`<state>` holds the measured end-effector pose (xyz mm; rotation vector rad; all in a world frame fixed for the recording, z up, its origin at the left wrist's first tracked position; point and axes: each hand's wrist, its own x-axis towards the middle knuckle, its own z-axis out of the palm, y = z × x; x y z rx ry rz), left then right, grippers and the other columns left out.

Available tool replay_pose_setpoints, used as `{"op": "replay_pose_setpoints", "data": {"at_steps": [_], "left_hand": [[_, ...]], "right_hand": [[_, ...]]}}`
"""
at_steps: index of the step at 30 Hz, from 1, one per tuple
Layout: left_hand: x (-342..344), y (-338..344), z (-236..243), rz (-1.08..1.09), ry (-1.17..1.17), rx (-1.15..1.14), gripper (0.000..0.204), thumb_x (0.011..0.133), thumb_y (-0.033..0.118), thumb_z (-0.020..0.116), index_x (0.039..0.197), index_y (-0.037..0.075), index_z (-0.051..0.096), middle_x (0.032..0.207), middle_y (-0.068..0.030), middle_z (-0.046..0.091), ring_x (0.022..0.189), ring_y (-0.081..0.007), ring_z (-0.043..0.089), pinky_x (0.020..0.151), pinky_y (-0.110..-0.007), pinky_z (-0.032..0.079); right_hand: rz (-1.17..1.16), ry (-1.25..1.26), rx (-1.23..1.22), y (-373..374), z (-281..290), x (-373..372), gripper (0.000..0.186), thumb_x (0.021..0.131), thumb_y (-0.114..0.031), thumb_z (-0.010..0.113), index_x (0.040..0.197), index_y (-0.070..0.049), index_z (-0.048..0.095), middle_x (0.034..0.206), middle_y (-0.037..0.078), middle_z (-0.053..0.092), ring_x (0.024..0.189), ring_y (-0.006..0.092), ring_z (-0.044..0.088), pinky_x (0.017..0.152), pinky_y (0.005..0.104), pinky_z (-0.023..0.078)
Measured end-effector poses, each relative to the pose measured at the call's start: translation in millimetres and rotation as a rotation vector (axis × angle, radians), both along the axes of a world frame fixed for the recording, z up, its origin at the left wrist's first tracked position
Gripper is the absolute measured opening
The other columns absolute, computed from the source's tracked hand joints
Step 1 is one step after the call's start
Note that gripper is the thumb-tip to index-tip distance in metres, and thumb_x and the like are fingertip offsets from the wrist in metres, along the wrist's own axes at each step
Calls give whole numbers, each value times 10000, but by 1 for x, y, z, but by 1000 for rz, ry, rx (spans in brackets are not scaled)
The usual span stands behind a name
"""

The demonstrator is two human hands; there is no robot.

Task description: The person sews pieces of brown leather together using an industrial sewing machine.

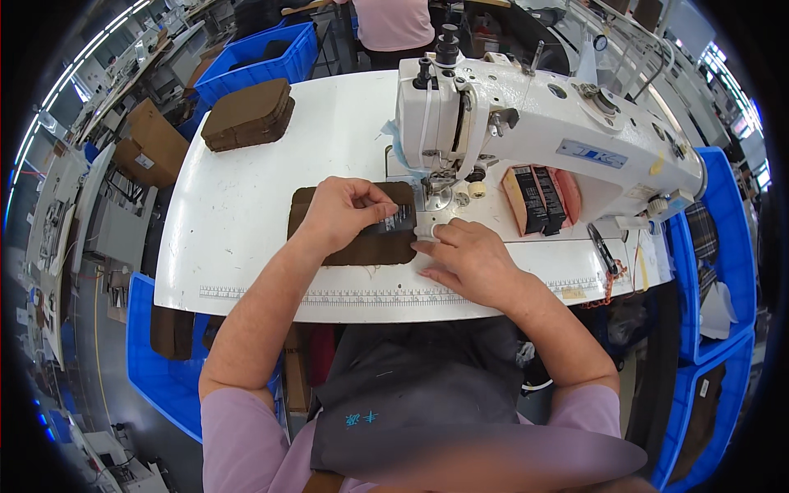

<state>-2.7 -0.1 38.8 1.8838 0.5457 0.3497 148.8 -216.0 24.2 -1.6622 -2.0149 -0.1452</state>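
A brown rounded fabric panel (345, 253) lies flat on the white sewing table, just left of the sewing machine's needle area (438, 197). On its right part sits a small black label (400, 218) with pale print. My left hand (349, 214) is closed in a pinch at the label's upper left, its fingertips on it. At the panel's right edge rests my right hand (472, 261), thumb and forefinger apart, fingertips touching the edge. A white covering (426, 233) shows on one of its fingers. The needle tip is too small to make out.
A stack of brown panels (248, 115) stands at the far left of the table (345, 107). Black labels (538, 200) lie under the machine arm (567, 123). Thread snips (604, 249) rest at the right. Blue bins (263, 62) surround the table. Another person (393, 25) is beyond it.
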Motion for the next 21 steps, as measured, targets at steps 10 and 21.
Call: {"op": "replay_pose_setpoints", "data": {"at_steps": [10,21], "left_hand": [[32,12,-15,22,407,301,171,814,286,847,923,154,843,811,-37,780,744,-174,732,727,-328,586],[36,14,-16,33,368,277,197,825,229,860,930,65,827,707,-37,733,569,-100,630,561,-292,523]], "right_hand": [[-3,-3,12,10,-19,3,367,803,-275,819,1101,-73,749,979,47,661,894,237,605,778,369,542],[9,36,1,12,-18,4,368,803,-241,823,1117,-67,743,998,54,665,875,249,609,757,373,540]]}}
